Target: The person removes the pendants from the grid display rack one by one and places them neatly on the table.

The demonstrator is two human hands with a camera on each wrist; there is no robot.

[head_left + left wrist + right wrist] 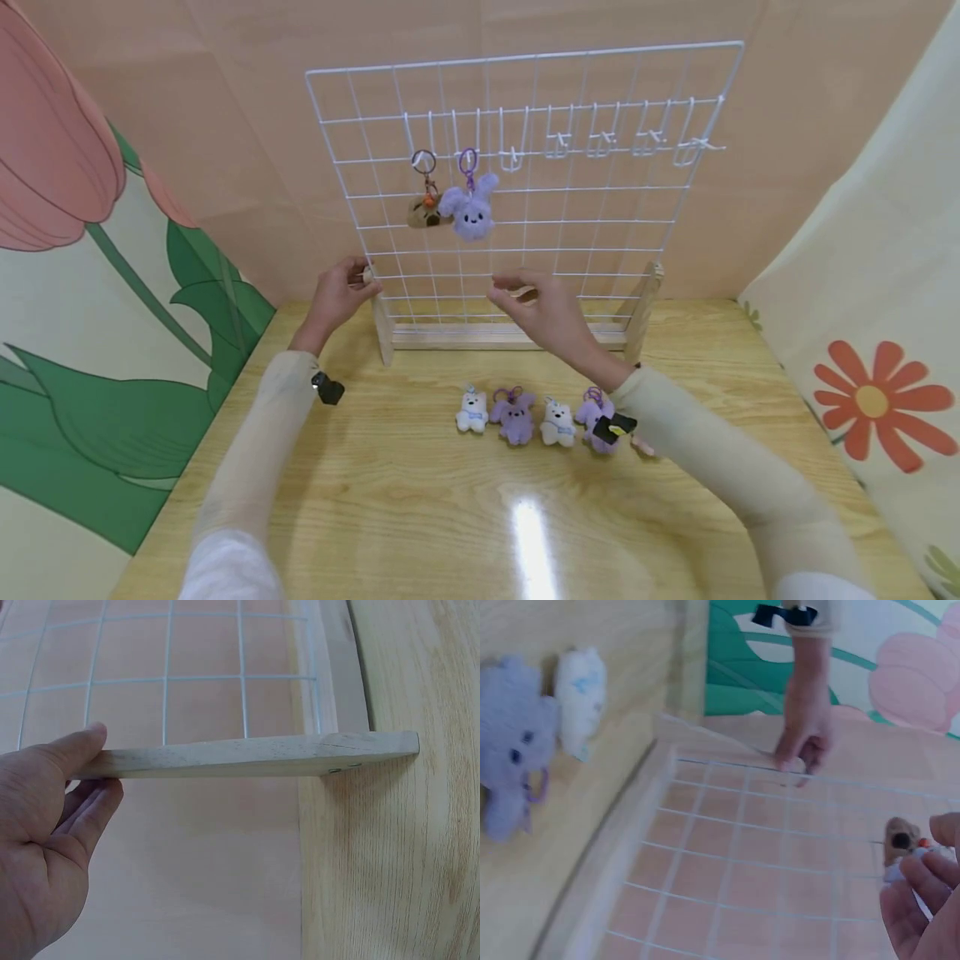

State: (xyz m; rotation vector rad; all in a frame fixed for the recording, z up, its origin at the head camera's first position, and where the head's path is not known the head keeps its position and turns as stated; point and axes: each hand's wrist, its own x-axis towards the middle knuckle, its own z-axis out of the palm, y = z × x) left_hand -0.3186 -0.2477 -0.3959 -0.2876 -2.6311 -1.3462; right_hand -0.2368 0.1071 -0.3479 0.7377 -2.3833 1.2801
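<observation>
My left hand [341, 293] pinches the top of the left wooden upright [247, 756] of a rack, thumb on one side and fingers on the other. The rack carries a white wire grid [525, 250]. In front of its lower middle, my right hand [542, 312] hangs with fingers loosely bent and nothing seen between them. A brown plush keychain [425, 212] and a purple plush bunny keychain [472, 212] hang from the two leftmost hooks, above and left of the right hand. The right wrist view shows the brown plush partly behind my fingers [922, 881].
Several white hooks [558, 146] line the grid to the right of the bunny. On the wooden table [375, 500] lie a white bear keychain [472, 412], a purple plush [514, 418], another white bear [558, 422] and a second purple plush [591, 410], partly behind my right wrist.
</observation>
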